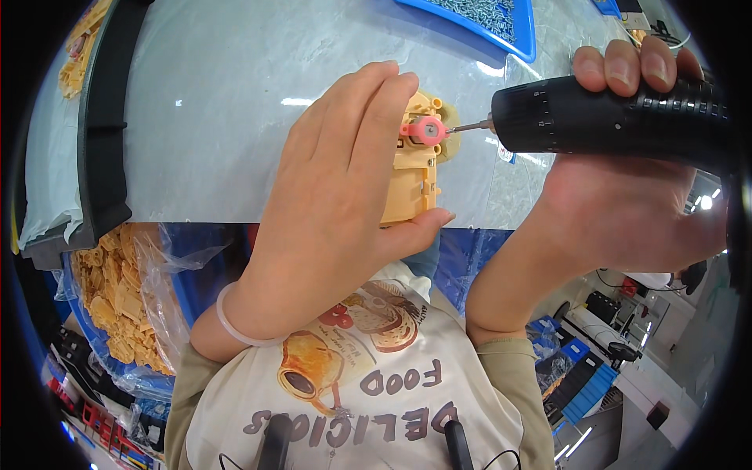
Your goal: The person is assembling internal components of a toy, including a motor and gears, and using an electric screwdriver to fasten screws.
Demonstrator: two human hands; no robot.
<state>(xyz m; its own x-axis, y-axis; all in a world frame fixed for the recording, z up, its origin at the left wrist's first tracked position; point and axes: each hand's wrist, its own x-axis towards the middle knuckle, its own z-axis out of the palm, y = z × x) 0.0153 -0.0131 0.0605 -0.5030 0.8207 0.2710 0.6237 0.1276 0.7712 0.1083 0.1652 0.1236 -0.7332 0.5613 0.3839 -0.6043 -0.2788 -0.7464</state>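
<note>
My left hand [329, 164] is closed around a yellow plastic housing [407, 188] on the grey table, its thumb along the near edge and its fingers over the left side. A pink round part [428, 130] with a metal centre sits in the housing's upper portion. In my right hand [627, 204] is a black electric screwdriver [595, 117], held level and pointing left. Its thin bit [470, 126] reaches the right edge of the pink part; whether a screw is under the tip is too small to tell. My left palm hides much of the housing.
A blue tray [526, 39] of small screws stands at the far side of the table [211, 117]. A black raised edge [106, 117] runs along the left. Below the table's near left edge, a plastic-lined bin holds many yellow plastic parts [117, 305].
</note>
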